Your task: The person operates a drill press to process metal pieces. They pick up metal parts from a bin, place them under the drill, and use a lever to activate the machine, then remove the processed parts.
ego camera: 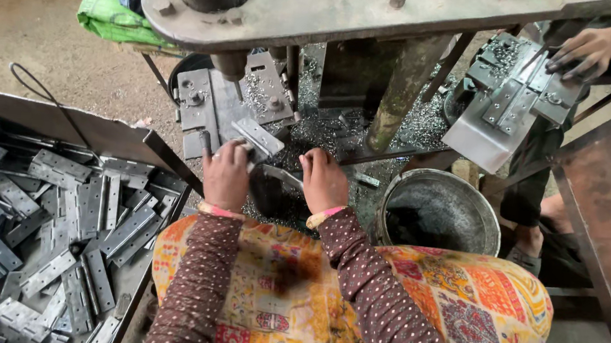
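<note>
My left hand [226, 174] rests on a flat grey metal hinge plate [257, 138] lying on the drill press bed, fingers curled on its near end. My right hand [323, 179] sits just right of it, fingers bent over another small metal piece [284, 177] at the bed's front edge. Above them hangs the drill spindle [230, 64] under the heavy steel machine table [338, 5]. Both my sleeves are brown with white dots.
A tray [97, 134] full of several grey hinge plates [50, 228] lies at my left. A metal bucket [439, 208] stands at right. Another person's hand [583, 51] rests on a jig with plates [514, 95]. Metal shavings [325, 124] cover the bed.
</note>
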